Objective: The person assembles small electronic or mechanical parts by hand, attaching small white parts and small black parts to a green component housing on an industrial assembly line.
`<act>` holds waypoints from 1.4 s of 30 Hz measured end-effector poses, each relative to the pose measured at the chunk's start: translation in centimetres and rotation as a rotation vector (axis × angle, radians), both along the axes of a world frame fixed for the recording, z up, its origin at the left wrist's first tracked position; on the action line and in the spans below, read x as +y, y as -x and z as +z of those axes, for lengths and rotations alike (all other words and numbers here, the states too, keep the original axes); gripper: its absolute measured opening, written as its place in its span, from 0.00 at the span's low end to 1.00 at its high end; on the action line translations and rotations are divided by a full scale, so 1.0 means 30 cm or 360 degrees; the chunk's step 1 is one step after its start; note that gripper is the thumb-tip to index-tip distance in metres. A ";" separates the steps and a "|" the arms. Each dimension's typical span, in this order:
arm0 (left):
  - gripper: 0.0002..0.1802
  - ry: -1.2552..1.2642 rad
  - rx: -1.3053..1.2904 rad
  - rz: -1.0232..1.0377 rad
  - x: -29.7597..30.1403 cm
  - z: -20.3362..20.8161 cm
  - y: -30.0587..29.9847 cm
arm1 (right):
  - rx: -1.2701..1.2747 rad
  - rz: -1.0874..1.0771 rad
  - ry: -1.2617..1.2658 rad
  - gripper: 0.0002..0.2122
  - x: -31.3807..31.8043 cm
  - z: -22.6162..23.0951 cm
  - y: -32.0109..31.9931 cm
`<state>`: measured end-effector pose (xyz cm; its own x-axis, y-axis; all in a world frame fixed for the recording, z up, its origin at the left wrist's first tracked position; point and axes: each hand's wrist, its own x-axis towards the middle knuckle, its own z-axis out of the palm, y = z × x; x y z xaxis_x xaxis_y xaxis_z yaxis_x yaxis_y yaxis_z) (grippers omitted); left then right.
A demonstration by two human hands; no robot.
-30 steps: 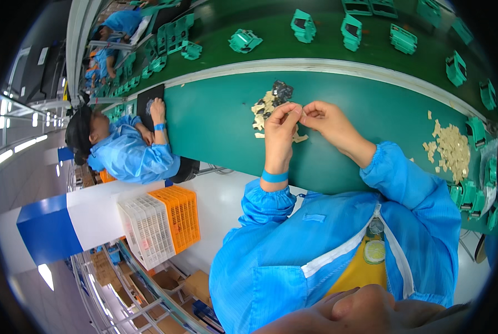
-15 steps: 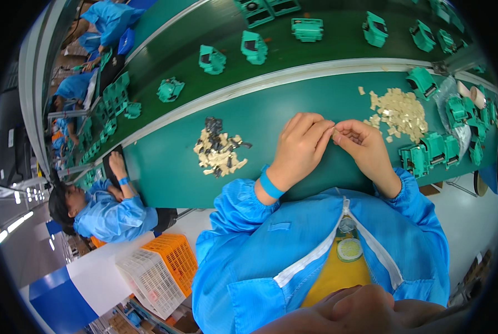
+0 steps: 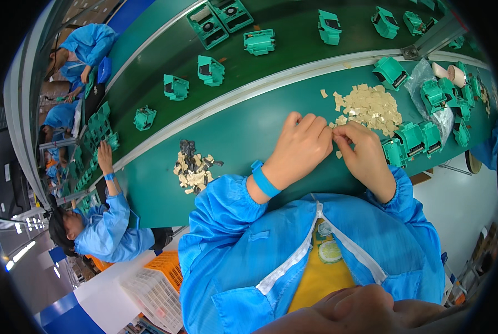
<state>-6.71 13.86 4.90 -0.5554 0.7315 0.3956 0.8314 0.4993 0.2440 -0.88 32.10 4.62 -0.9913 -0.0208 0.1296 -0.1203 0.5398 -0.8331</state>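
Note:
My left hand point(image 3: 300, 149), with a blue band at its wrist, is closed, knuckles up. Its fingertips meet those of my right hand point(image 3: 364, 156), which is closed in a pinch. Whatever lies between the fingertips is too small and covered to make out. Just beyond my right hand spreads a heap of small flat cream-coloured pieces point(image 3: 374, 108). Off to the left, on the green tabletop point(image 3: 243, 139), lies a smaller pile of cream and black scraps point(image 3: 193, 171).
Green plastic housings point(image 3: 411, 138) stand right of my hands, beside a clear plastic bag point(image 3: 420, 80) and a pale roll point(image 3: 456, 76). Beyond the metal rail point(image 3: 249, 93), more housings point(image 3: 210, 70) sit on a belt. A co-worker point(image 3: 112, 222) sits at the left; crates point(image 3: 157, 289) stand below.
The whole view has shifted, so the piles and housings sit further left. My fingertips stay together. The co-worker at the left has stretched an arm toward the housings by the belt.

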 end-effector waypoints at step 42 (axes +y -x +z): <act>0.06 -0.0556 -0.1282 -0.0361 0.323 -0.070 0.144 | 0.0153 -0.0126 -0.0445 0.04 0.316 0.069 0.026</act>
